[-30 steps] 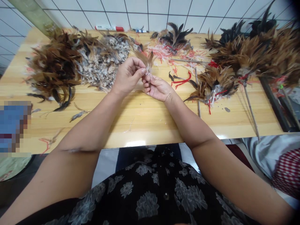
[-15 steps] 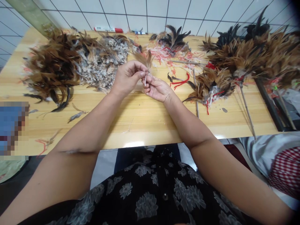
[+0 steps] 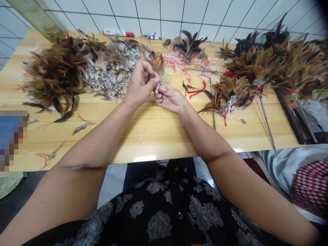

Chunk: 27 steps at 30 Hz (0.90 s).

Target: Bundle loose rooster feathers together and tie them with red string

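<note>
My left hand (image 3: pixel 142 83) and my right hand (image 3: pixel 171 98) meet above the wooden table, both with thumb and fingers closed in a pinch. Between them is a small bunch of brown feathers (image 3: pixel 160 64). Its fluffy tips rise behind my left fingers. A narrow whitish piece (image 3: pixel 158 87) shows at the fingertips, perhaps the quill ends or a tie; I cannot tell which. My fingers hide most of the bunch's lower part.
A heap of brown feathers (image 3: pixel 55 73) and a pile with pale quill ends (image 3: pixel 110 73) lie left. Feather dusters (image 3: pixel 266 63) on sticks and a brown feather cluster (image 3: pixel 232 94) lie right. Red strings (image 3: pixel 197 90) and markers (image 3: pixel 118 33) lie farther back.
My left fingers have curled and shifted slightly over the feather bunch, so less of the whitish piece shows. My right hand stays almost in place. The whole view has tilted a little.
</note>
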Tool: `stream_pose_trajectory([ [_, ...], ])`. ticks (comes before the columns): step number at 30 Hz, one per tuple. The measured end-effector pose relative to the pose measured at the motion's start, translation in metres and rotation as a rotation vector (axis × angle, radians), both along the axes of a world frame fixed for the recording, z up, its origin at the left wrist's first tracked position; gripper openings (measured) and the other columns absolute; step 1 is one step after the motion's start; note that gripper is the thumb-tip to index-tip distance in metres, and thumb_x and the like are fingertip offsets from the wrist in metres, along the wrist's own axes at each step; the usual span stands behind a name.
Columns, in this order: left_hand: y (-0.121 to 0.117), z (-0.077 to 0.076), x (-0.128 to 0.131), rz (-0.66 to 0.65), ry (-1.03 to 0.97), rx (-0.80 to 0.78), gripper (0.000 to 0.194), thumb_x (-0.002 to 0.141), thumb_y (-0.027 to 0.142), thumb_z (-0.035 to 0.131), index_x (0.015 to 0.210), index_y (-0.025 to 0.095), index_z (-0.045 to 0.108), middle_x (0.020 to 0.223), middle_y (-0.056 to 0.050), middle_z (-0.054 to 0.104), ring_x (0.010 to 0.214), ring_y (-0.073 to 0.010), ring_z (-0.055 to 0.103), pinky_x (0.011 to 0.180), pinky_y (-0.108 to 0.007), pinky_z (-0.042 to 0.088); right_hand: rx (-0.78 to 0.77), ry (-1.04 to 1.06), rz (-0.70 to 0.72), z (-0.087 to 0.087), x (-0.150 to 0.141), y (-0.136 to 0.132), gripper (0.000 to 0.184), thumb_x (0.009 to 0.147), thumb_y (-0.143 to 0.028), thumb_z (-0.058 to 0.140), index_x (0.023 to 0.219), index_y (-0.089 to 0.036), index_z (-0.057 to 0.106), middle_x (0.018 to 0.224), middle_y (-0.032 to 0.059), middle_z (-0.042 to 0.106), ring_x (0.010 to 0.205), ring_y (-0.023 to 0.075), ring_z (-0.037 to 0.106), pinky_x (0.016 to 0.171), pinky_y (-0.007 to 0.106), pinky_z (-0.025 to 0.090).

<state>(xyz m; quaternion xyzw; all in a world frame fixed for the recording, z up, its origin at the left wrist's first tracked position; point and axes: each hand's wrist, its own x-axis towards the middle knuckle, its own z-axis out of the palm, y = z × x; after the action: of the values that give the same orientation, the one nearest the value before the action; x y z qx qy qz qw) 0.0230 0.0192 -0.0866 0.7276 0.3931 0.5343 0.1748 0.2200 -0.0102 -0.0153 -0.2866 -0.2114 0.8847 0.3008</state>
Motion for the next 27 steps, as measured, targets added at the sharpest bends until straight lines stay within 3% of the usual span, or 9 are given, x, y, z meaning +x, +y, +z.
stream_pose_trajectory([
  [3,-0.003,0.002,0.003,0.038,-0.017,0.04,0.068,0.118,0.099,0.067,0.118,0.031,0.058,0.101,-0.004,0.075,0.078,-0.0239,0.072,0.073,-0.044,0.06,0.002,-0.011,-0.016,0.0,0.0,0.0,0.045,0.127,-0.007,0.052,0.085,-0.022,0.051,0.075,-0.0075,0.059,0.063,0.0061,0.053,0.059,0.013,0.042],
  [7,-0.012,0.014,0.001,0.11,0.14,-0.012,0.037,0.124,0.067,0.071,0.118,0.031,0.072,0.105,-0.006,0.081,0.095,-0.0309,0.083,0.088,-0.049,0.066,-0.015,-0.009,-0.036,-0.001,0.0,0.0,0.045,0.13,-0.01,0.049,0.087,-0.022,0.052,0.075,-0.0078,0.058,0.063,0.0053,0.053,0.059,0.012,0.04],
  [11,-0.016,0.024,-0.005,0.04,0.192,0.054,0.027,0.121,0.054,0.074,0.12,0.028,0.08,0.114,-0.007,0.089,0.104,-0.0315,0.086,0.096,-0.049,0.071,-0.02,0.042,-0.018,-0.005,0.001,0.002,0.042,0.129,-0.008,0.047,0.09,-0.022,0.055,0.076,-0.0084,0.059,0.062,0.0051,0.055,0.059,0.013,0.042],
  [17,-0.011,0.036,-0.015,-0.083,0.224,0.03,0.023,0.113,0.055,0.085,0.112,0.033,0.083,0.119,-0.006,0.091,0.111,-0.0347,0.086,0.098,-0.055,0.073,-0.036,0.043,-0.031,-0.008,0.003,0.003,0.044,0.129,-0.006,0.045,0.089,-0.021,0.057,0.077,-0.0072,0.063,0.062,0.0043,0.058,0.059,0.012,0.044],
  [21,-0.005,0.039,-0.02,-0.163,0.276,0.062,0.022,0.112,0.055,0.082,0.118,0.034,0.086,0.121,-0.002,0.092,0.108,-0.0294,0.082,0.1,-0.055,0.071,-0.055,0.046,-0.013,-0.009,0.004,0.005,0.04,0.128,-0.008,0.048,0.091,-0.021,0.057,0.077,-0.0072,0.063,0.062,0.0045,0.057,0.058,0.013,0.043],
  [27,-0.003,0.04,-0.021,-0.151,0.292,0.065,0.03,0.116,0.062,0.078,0.115,0.034,0.086,0.116,-0.001,0.092,0.102,-0.026,0.08,0.098,-0.052,0.07,-0.049,0.028,0.008,-0.005,0.006,0.003,0.033,0.125,-0.007,0.051,0.096,-0.022,0.057,0.079,-0.0082,0.061,0.064,0.0046,0.055,0.06,0.012,0.041],
])
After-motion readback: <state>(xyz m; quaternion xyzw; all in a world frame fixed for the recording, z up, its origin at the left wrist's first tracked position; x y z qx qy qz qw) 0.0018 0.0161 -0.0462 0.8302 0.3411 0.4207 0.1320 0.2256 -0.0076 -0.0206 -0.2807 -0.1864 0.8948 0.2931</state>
